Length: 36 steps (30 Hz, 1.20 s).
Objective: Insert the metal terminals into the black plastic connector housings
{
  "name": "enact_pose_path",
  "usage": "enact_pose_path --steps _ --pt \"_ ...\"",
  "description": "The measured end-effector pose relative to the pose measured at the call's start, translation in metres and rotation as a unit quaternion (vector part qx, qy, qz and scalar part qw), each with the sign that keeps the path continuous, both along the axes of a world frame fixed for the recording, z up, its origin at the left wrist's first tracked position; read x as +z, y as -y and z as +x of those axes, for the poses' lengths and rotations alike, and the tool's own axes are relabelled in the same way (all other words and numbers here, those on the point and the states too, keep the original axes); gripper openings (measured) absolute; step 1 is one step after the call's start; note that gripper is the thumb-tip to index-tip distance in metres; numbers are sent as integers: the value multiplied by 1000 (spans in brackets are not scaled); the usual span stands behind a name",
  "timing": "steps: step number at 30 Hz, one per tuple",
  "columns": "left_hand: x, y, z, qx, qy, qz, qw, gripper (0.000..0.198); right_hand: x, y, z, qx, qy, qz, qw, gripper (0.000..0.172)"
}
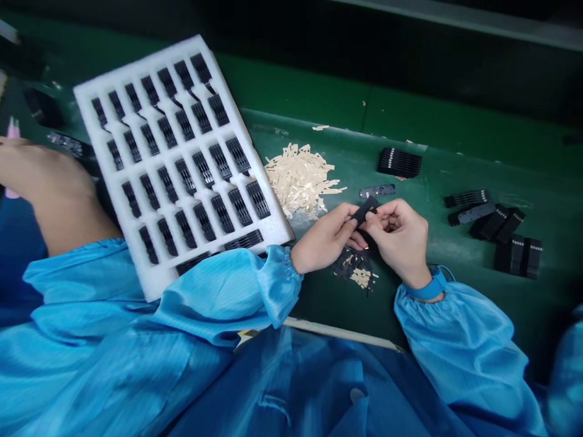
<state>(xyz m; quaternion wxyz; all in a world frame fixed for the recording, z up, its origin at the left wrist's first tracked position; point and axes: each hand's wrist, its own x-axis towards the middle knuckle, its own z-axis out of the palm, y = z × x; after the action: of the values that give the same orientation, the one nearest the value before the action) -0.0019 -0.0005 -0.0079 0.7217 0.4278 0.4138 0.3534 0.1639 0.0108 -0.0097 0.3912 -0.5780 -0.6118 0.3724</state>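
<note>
Right at the centre, both forearms are brought in from the gathered cuffs of a glossy blue smock (455,328), wrists turned inward, just right of the white foam tray (157,276). The left hand (325,238) is curled, and a small black part (365,210) is grasped at one end between its thumb and fingers. The right hand (397,240) is curled too, with the other end pinched by its fingertips (376,220), so the part is held up between both hands, a speck of gold showing at its end. A blue wristband (428,288) is worn on the right wrist. Beside the tray's right edge, a heap of thin beige paper-like strips (300,179) is piled on the green workbench (332,297), and a smaller mix of black and beige scraps (353,270) lies under the hands. The tray's soft foam is cut into rows of slots, each filled with a ribbed black piece (186,176). Farther right of the tray, a ribbed black stack (399,162) and more black pieces (517,256) are laid out. Past the tray's left side, a co-worker's bare forearm (59,194) is seen.
</note>
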Motion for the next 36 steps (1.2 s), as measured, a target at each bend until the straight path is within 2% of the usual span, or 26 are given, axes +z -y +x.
enact_pose_path --steps 5,9,13,14,17,19,22,24,29,32,36 --pt "-3 3 -1 3 -49 57 997 17 0 2 -2 -4 39 24 999 12" --pt "-2 1 -2 13 -66 52 996 17 6 4 -2 -7 132 105 986 6" --pt "5 -3 -3 16 -3 4 1000 17 9 5 2 -25 125 146 981 38" --pt "7 -3 -4 14 15 0 1000 19 9 5 4 -30 111 151 982 38" --pt "12 -3 -5 16 37 12 999 23 9 6 5 -27 83 160 983 18" --pt "12 -2 -5 24 18 36 999 23 10 6 3 -19 71 160 984 12" --pt "8 1 -3 37 -43 69 996 21 12 8 0 -2 61 154 986 16" --pt "6 3 -2 38 -74 73 994 19 14 9 -2 6 63 153 986 18" --pt "2 7 -1 30 -89 67 993 18 13 10 -4 -1 85 156 984 9" --pt "1 10 1 37 -99 75 992 19 10 11 -5 -25 65 113 991 7" --pt "1 14 3 50 -104 78 990 20 5 12 -8 -41 -35 32 998 6"
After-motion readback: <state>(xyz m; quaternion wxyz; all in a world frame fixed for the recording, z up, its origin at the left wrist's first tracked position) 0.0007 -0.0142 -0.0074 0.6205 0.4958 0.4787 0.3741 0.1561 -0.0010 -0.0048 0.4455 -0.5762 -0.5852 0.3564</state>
